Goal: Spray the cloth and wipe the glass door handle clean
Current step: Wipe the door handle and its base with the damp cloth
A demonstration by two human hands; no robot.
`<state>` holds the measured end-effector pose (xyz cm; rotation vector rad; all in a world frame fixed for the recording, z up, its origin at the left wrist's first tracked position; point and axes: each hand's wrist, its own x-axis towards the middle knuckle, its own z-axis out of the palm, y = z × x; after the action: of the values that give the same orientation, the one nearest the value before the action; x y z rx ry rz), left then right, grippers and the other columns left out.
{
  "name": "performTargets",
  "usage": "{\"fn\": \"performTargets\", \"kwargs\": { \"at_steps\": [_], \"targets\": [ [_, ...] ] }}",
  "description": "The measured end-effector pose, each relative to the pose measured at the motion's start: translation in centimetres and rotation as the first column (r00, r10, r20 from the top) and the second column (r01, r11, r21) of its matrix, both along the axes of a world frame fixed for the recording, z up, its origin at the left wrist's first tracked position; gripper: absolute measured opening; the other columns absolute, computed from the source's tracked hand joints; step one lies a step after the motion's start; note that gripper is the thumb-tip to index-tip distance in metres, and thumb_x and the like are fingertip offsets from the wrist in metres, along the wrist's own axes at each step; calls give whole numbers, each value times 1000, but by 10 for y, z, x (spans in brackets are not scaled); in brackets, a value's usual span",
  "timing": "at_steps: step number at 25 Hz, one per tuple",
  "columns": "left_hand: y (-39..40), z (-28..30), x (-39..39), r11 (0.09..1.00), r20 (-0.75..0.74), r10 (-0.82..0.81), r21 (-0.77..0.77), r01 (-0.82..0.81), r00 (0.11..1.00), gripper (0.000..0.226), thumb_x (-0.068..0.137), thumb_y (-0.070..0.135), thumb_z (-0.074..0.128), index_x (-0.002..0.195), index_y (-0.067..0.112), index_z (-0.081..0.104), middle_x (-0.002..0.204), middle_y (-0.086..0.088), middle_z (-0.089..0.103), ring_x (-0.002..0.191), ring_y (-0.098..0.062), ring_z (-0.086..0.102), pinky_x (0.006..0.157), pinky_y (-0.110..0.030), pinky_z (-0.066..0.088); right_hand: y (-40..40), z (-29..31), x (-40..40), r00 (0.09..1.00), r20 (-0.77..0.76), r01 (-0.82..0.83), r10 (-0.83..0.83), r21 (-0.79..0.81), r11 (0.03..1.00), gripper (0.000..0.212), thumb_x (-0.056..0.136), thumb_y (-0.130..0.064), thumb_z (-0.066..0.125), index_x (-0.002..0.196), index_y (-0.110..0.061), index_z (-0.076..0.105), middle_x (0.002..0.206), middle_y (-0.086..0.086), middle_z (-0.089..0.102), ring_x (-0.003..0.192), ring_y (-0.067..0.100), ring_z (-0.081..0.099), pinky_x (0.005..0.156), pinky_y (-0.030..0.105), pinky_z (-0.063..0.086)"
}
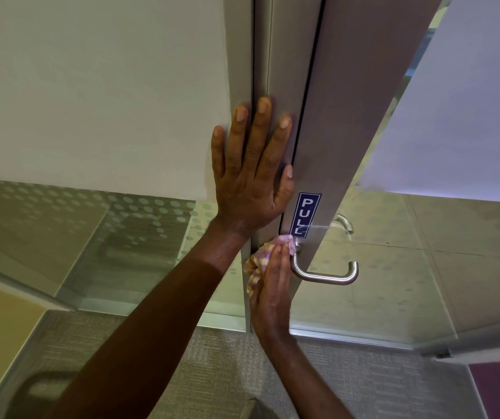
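Left hand (253,173) sits mid-frame, flat w/ fingers straight and spread, palm pressed on the door frame (275,71) where it meets the door edge; it holds nothing, just braces.

Right hand (271,285), lower centre, comes up from the bottom of frame w/ fingers extended along the cloth (257,261), a pink-and-yellow rag bunched under the fingertips. Hand presses the rag vs. the base of the handle (325,275), right where the lever meets the door. Can't tell if the thumb wraps the rag, since it's hidden behind the hand.

The handle is a brushed metal lever, lower centre-right, just below the blue PULL sign (306,214). Its long bar and far bend are bare, no cloth on them. A second lever (345,223) shows thru the glass on the far side.

Looks like wiping is under way but only at the base; bar prob. not done yet.

Risks, as I read it:
- Rag is held by flat pressure only, so it could slip and drop if the hand lifts or slides fast.
- Pushing down on the lever may unlatch the door; it could swing and the left fingers sit right on the gap, so pinch risk.
- Rag may skip the underside of the bar.
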<state>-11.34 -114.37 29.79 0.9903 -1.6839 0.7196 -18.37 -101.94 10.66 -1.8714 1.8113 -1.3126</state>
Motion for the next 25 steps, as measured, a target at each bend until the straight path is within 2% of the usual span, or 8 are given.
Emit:
{"fn": "performTargets", "kwargs": {
  "at_steps": [5, 10, 12, 14, 17, 19, 22, 25],
  "targets": [
    [0, 1, 0, 1000, 2, 6, -5, -6, 1000, 75, 107, 40, 39, 169, 29, -2, 177, 8, -16, 165, -17, -11, 134, -46, -3, 5, -31, -14, 985, -173, 3, 28, 180, 984, 97, 68, 18, 84, 155, 9, 41, 168, 15, 30, 145, 30, 34, 92, 56, 62],
    [4, 3, 1, 1000, 6, 7, 10, -7, 1000, 76, 107, 39, 39, 169, 28, -4, 177, 9, -18, 165, -16, -12, 135, -46, -2, 18, -66, -36, 964, -234, -48, 129, 323, 945, 84, 94, -3, 72, 165, -16, 28, 164, 17, 44, 142, 30, 52, 104, 51, 55],
    [5, 5, 2, 1000, 15, 12, 23, -12, 1000, 76, 107, 39, 39, 169, 28, -4, 177, 8, -18, 165, -16, -13, 135, -46, -3, 27, -79, -57, 952, -260, -37, 161, 423, 905, 49, 109, -33, 54, 156, -32, 42, 148, 17, 61, 126, 29, 64, 100, 51, 57],
    [6, 5, 1, 999, 17, 14, 33, -14, 1000, 75, 106, 38, 41, 168, 26, -1, 177, 6, -14, 165, -15, -14, 135, -46, -3, 31, -85, -74, 994, -113, 60, -10, 452, 890, 50, 104, -68, 46, 133, -32, 65, 124, 19, 70, 103, 25, 69, 90, 43, 58],
    [5, 4, 0, 999, -4, 23, 35, -23, 1000, 72, 106, 38, 43, 167, 22, 8, 177, 9, -15, 165, -16, -12, 135, -47, -2, 30, -66, -82, 958, 152, 165, -243, 397, 903, 44, 105, -12, 58, 147, -23, 53, 142, 10, 57, 109, -9, 57, 90, 4, 48],
    [4, 3, -1, 999, -24, 30, 38, -29, 999, 66, 105, 37, 44, 164, 17, 21, 177, 9, -16, 166, -16, -11, 135, -47, -1, 19, -55, -67, 886, 336, 214, -319, 313, 925, 46, 99, 1, 57, 142, -14, 50, 138, 8, 50, 110, -11, 58, 84, -4, 43],
    [4, 4, -1, 999, -30, 30, 31, -29, 999, 65, 105, 37, 44, 164, 17, 24, 177, 10, -16, 166, -16, -11, 135, -47, -1, -2, -34, -34, 727, 537, 224, -429, 405, 887, 36, 98, 6, 55, 131, 1, 41, 140, 11, 38, 116, 28, 60, 100, 35, 57],
    [3, 4, 0, 1000, -10, 24, 15, -24, 1000, 76, 106, 38, 43, 169, 27, 3, 177, 10, -16, 165, -17, -11, 134, -48, -1, -5, -40, -25, 728, 555, 137, -401, 455, 880, 27, 98, 10, 53, 119, 0, 40, 133, 13, 37, 117, 35, 57, 98, 58, 57]
  ]
}}
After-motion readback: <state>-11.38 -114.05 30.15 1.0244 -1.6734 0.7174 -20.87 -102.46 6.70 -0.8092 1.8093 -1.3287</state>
